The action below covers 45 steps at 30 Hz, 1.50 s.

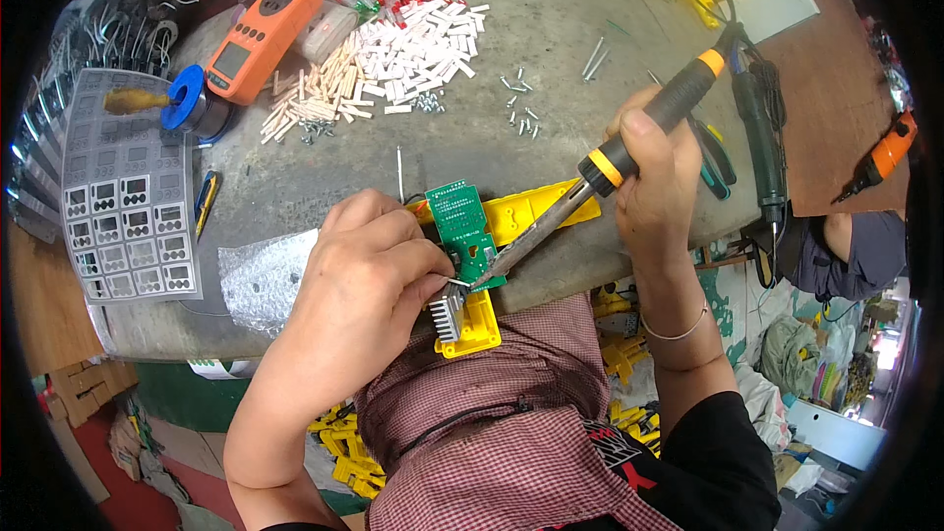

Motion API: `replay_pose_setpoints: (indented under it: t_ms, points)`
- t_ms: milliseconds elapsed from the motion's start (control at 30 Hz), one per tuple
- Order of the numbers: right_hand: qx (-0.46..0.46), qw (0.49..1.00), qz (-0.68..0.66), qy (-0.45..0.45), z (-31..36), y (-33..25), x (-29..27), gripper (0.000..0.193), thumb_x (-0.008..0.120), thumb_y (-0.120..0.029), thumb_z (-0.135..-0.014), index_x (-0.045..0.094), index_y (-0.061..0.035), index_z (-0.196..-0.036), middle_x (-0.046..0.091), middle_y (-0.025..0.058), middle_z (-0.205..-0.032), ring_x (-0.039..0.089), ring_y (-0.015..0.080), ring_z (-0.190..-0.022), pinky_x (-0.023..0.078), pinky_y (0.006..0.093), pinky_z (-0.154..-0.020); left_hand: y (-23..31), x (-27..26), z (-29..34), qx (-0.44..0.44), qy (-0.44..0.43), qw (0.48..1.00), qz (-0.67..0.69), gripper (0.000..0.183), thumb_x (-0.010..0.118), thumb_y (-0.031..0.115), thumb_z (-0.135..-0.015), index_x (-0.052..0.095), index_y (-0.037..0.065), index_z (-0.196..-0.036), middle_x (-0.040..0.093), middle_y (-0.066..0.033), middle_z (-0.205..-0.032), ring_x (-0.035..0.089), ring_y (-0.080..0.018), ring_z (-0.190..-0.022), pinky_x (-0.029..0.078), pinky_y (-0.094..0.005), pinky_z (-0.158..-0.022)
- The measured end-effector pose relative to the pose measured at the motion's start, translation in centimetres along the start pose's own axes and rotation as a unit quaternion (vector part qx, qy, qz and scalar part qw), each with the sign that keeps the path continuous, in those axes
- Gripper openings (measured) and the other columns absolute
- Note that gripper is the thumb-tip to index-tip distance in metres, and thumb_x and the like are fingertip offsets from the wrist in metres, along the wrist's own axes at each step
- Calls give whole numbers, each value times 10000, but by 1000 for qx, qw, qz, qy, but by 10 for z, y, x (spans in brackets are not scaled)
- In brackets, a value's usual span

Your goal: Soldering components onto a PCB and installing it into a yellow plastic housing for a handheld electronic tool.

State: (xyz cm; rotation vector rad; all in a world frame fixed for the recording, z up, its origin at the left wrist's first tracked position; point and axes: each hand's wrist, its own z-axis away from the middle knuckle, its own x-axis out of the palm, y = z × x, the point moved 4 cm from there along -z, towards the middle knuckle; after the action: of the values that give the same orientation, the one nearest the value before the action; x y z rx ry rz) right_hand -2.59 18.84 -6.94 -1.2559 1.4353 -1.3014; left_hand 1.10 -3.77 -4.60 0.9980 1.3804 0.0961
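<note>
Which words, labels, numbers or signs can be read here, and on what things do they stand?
None reads clearly.
Green board: white print, too small to read.
Shirt: white and red print, partly hidden, not readable whole.
Grey sheet: marks too small to read.

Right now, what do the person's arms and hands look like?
The left hand and right hand are gloveless. A thin, silvery bangle rings the right forearm; a short black fabric sleeve covers that upper arm.

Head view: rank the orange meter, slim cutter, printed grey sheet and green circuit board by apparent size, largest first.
1. Printed grey sheet
2. Orange meter
3. Green circuit board, partly covered
4. Slim cutter
</note>
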Motion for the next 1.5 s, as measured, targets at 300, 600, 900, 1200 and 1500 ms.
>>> replay_pose_setpoints:
  t_ms: [300, 600, 900, 1200, 1500]
  points:
    - [-13, 999, -13, 51, -1, 13, -18, 171, 558, -234, -911, 507, -72, -894, 457, -4, -697, 395, 54, -514, 319, 206, -454, 1, -40, 27, -19, 158, 986, -48, 266, 721, -93, -639, 683, 33, -871, 612, -74, -892, 594, -271, -886, 480, -362, -766]
    - [12, 999, -52, -4, -5, 18, -19, 180, 571, -200, -917, 497, -43, -871, 434, 4, -775, 421, 62, -657, 382, 210, -589, -63, -78, 141, -294, 123, 929, -187, 198, 741, -45, -659, 620, 1, -809, 579, -92, -886, 553, -290, -908, 447, -369, -806]
    - [-7, 998, -37, 58, -6, 14, -21, 160, 567, -201, -930, 550, -55, -994, 516, 16, -757, 469, 60, -578, 389, 206, -512, -42, -76, 152, -239, -34, 963, -123, 137, 689, 13, -743, 583, 27, -829, 554, -105, -805, 527, -319, -812, 424, -399, -708]
    - [13, 998, -54, 3, 0, 6, -2, 169, 584, -209, -919, 535, -53, -962, 497, -1, -753, 385, 23, -523, 257, 190, -417, 23, -43, 54, -18, 131, 987, -86, 214, 672, -30, -672, 714, 49, -866, 532, -64, -727, 512, -219, -558, 397, -331, -507]
    - [-1, 997, -72, -28, 0, 0, -5, 150, 618, -181, -928, 542, -54, -904, 494, -36, -744, 430, 23, -610, 349, 197, -522, 30, -32, 24, 34, 65, 973, -218, 307, 649, 15, -607, 748, 95, -887, 472, -54, -720, 532, -218, -650, 406, -345, -511]
